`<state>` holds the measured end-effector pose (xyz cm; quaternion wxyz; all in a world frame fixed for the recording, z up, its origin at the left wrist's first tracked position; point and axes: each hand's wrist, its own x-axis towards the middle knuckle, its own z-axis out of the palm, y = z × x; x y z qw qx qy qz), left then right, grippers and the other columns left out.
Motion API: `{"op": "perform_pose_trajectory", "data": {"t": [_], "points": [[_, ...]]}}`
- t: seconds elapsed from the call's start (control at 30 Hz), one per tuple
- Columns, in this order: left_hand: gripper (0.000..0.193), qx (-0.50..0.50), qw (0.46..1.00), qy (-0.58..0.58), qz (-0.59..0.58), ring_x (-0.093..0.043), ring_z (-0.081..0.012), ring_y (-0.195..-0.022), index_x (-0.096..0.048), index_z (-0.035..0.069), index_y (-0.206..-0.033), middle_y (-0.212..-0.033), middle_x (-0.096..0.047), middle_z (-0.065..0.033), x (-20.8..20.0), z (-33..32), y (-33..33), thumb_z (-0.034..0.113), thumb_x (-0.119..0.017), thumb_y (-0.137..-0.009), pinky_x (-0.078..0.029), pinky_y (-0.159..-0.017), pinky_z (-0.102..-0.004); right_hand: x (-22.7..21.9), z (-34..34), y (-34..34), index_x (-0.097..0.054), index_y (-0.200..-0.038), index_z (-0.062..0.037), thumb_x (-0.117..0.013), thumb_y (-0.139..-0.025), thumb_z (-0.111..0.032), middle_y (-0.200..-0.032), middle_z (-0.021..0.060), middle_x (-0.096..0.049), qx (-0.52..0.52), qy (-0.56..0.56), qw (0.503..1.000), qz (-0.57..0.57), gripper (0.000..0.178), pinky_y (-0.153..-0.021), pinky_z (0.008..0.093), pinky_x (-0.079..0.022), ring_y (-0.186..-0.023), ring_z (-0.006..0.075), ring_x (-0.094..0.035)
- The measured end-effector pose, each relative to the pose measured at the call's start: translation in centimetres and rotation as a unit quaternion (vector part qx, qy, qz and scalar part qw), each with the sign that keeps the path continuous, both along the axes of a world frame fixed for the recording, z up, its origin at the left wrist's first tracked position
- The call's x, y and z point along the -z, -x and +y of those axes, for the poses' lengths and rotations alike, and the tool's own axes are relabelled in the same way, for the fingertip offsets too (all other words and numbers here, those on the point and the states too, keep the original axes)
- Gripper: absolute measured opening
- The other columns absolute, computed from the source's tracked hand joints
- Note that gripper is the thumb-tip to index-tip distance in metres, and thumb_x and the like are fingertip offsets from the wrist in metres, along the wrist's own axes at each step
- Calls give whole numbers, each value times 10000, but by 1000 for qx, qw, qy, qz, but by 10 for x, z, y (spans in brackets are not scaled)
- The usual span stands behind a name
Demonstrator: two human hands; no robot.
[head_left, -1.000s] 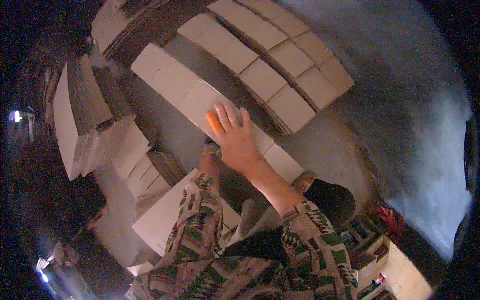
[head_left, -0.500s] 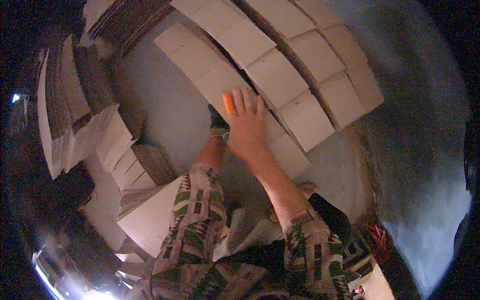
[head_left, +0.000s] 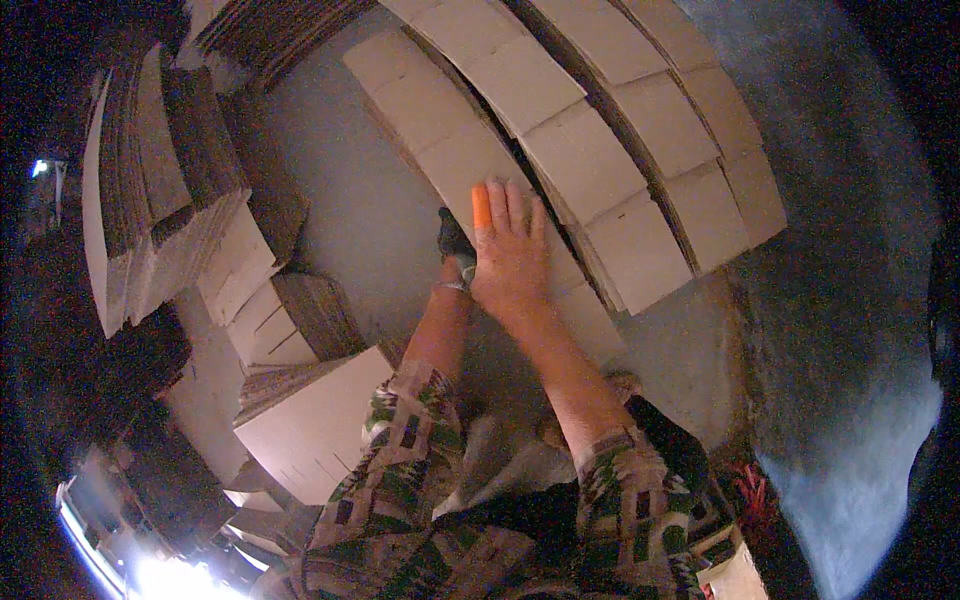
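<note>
My right hand (head_left: 512, 262) lies flat on top of the nearest row of stacked cardboard pieces (head_left: 460, 165), its fingers stretched forward and an orange cover on one finger. Close beside it, my left hand (head_left: 455, 243) is at the left edge of that same row. It looks dark, as if gloved, and a light band circles the wrist. The right hand and shadow partly hide it, so its fingers cannot be made out.
More rows of stacked cardboard (head_left: 590, 160) run parallel on the right. At left stand upright cardboard bundles (head_left: 150, 190) and a slotted cardboard stack (head_left: 315, 430). Grey floor (head_left: 335, 190) shows between them. A red bundle (head_left: 750, 490) lies at lower right.
The view has shifted, so both hands and the cardboard rows appear farther right. The right hand still rests on the near row, and the left hand stays at its edge.
</note>
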<state>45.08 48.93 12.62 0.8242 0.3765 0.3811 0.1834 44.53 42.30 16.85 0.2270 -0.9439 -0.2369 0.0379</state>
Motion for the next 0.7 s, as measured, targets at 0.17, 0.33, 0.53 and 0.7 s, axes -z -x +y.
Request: {"op": "perform_pose_trajectory", "data": {"t": [0.17,0.33,0.53,0.7], "points": [[681,3,1000,-14,1,-416,-373,-1407,-353,35,-1538,-1572,-392,-185,1,2,-3,493,-461,-1045,-312,-1167,-505,-10,1,-1,-354,-1545,-2,-555,-916,-262,-1613,186,-338,-33,52,998,-16,710,-1228,573,-182,-1500,365,-297],[685,7,1000,-27,9,-404,-375,-1418,-343,30,-1544,-1583,-377,-188,0,3,-7,489,-456,-1048,-297,-1177,-507,-8,-13,-34,-369,-1538,-3,-564,-919,-242,-1608,185,-347,-51,86,993,-63,691,-1233,553,-185,-1501,363,-293],[690,9,999,-40,19,-389,-377,-1431,-330,24,-1551,-1597,-358,-192,1,2,-12,485,-450,-1051,-279,-1189,-510,0,-38,-56,-316,-1559,-9,-614,-886,-183,-1615,163,-337,-58,55,995,-60,756,-1243,511,-196,-1508,326,-288],[694,15,997,-69,15,-376,-379,-1443,-320,19,-1557,-1609,-343,-195,-9,9,-18,481,-445,-1054,-265,-1199,-512,-25,-37,-47,-313,-1556,-22,-608,-849,-81,-1599,176,-356,-85,45,995,-4,769,-1237,507,-223,-1496,351,-304]]}}
